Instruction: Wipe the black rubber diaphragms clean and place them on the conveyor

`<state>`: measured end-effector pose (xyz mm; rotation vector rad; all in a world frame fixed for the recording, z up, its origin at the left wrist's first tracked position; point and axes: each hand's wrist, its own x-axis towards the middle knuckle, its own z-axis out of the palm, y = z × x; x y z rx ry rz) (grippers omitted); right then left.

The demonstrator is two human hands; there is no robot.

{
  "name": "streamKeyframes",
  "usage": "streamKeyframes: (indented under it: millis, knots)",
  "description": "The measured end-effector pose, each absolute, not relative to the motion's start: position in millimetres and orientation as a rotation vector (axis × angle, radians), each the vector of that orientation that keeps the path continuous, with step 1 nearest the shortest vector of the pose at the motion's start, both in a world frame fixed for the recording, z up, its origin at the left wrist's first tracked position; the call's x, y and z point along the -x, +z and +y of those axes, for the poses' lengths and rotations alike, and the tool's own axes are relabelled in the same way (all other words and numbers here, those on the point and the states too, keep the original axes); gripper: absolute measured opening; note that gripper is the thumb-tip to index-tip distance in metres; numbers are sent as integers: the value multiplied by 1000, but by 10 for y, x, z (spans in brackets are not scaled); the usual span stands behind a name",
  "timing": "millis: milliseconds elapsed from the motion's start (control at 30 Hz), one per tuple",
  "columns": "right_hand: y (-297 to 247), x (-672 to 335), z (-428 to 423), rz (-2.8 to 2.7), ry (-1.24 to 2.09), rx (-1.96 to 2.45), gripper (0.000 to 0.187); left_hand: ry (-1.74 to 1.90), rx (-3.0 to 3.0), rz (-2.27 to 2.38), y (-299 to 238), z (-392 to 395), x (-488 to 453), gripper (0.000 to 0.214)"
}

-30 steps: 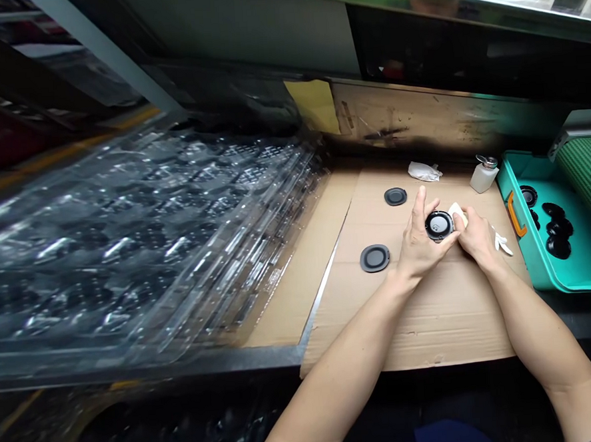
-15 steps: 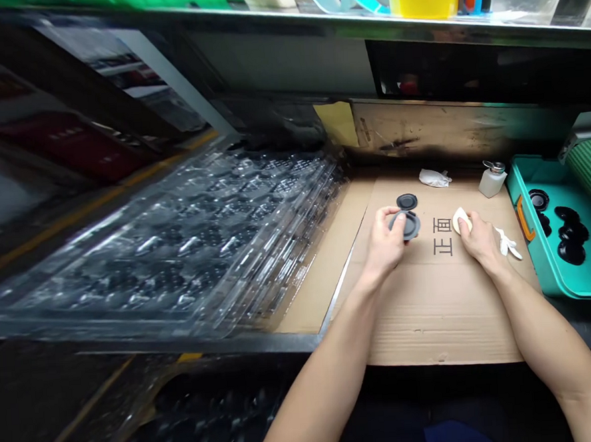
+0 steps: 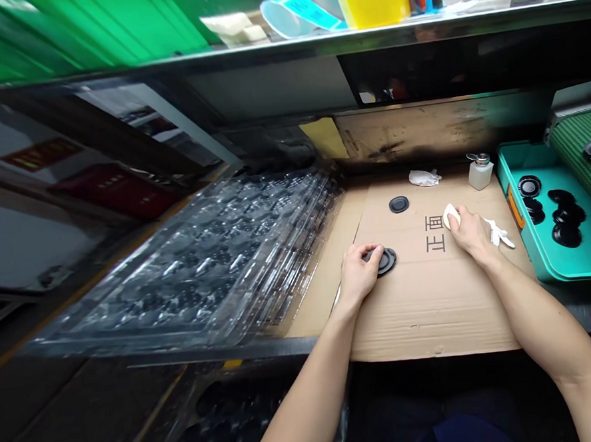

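Tracking remotely, I logged: left hand (image 3: 359, 275) nearer | its fingers (image 3: 371, 252) lay over a black round disc (image 3: 388, 261), low centre of frame, just right of the palm, grip unclear | right hand (image 3: 472, 235) clenched a white wipe (image 3: 451, 216), upper right.

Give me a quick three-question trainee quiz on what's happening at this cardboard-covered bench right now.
1. True or false: the right hand holds a white cloth on the cardboard sheet.
2. Multiple choice: what is the left hand resting on? A. a round black disc; B. the small bottle; C. the clear plastic trays.
3. Fill in the colour: the black discs at the far right lie in a ____ tray.

Key: 1 true; 2 A; 3 teal.
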<state>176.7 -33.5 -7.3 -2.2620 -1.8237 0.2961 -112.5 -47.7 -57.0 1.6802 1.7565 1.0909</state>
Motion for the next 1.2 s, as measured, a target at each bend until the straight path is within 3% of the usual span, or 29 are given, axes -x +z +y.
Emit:
streamKeyframes:
  millis: [100,267,533,767,1067,1200]
  knots:
    - [-69,-1762,-336,-1835,299,2259,48,1042,-1879,1782,-524,-518,1141,44]
    - [-69,-1754,-336,-1835,284,2257,45,710,-2104,1637,-342,-709,1167,75]
    - [-41,-1754,-349,-1843,310,2263,45,558,-2287,1484,-259,-645,1272,50]
    - [-27,-1746,-353,-1851,328,2253,44,570,-2191,1617,-144,-648,1419,63]
    - [-14,-1708,-437,-1826,427,2207,40,360,-2393,1416,-156,-552,1504,63]
    - [-118,-1714,-386,-1834,454,2096,41,467,-2509,1391,193,-283,1011,63]
